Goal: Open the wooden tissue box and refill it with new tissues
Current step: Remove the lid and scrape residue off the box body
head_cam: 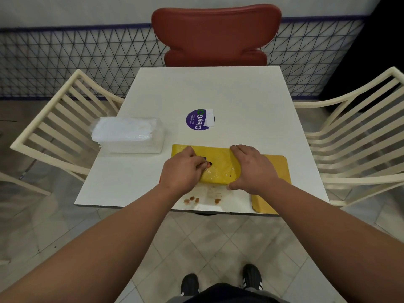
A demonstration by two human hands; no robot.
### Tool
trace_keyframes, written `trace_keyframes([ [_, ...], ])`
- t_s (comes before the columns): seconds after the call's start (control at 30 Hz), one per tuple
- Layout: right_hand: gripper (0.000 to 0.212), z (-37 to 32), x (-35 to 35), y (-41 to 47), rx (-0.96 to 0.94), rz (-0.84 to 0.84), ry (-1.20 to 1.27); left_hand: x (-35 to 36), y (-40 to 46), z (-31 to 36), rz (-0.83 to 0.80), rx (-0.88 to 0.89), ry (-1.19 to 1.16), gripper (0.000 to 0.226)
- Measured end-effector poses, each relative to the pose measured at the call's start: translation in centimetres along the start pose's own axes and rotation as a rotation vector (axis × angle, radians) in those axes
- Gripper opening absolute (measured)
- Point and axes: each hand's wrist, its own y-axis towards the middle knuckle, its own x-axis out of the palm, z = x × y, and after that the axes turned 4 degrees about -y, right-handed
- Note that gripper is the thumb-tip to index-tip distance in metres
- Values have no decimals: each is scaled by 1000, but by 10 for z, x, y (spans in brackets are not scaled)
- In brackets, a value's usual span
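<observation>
The yellow tissue box (218, 168) lies on the white table (207, 88) near its front edge. My left hand (182, 170) rests on the box's left part, with fingertips pinched at the dark slot (207, 160) in its top. My right hand (253, 169) clamps over the box's right end, thumb on the near side. A flat yellow panel (272, 193) lies under and beyond my right hand, reaching the table's front edge. A clear plastic pack of white tissues (129, 134) sits on the left side of the table, apart from the box.
A round purple sticker (197, 120) marks the table's middle. Brown stains (196, 200) dot the front edge below the box. Cream slatted chairs (54, 132) stand on both sides and a red chair (215, 33) at the far end. Tiled floor lies below.
</observation>
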Motion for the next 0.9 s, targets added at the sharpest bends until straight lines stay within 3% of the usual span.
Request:
trace_keyframes([
  [0.13, 113, 0, -1, 1, -3, 0, -1, 8, -18, 3, -29, 151, -3, 23],
  [0.37, 114, 3, 0, 5, -10, -7, 5, 7, -33, -22, 44, 227, -8, 34],
  [0.6, 114, 3, 2, 8, -8, 14, 10, 33, -20, 22, 61, 324, -22, 33],
  [0.9, 113, 5, 0, 8, -22, -2, 9, 28, -28, 5, 145, 301, -21, 31],
])
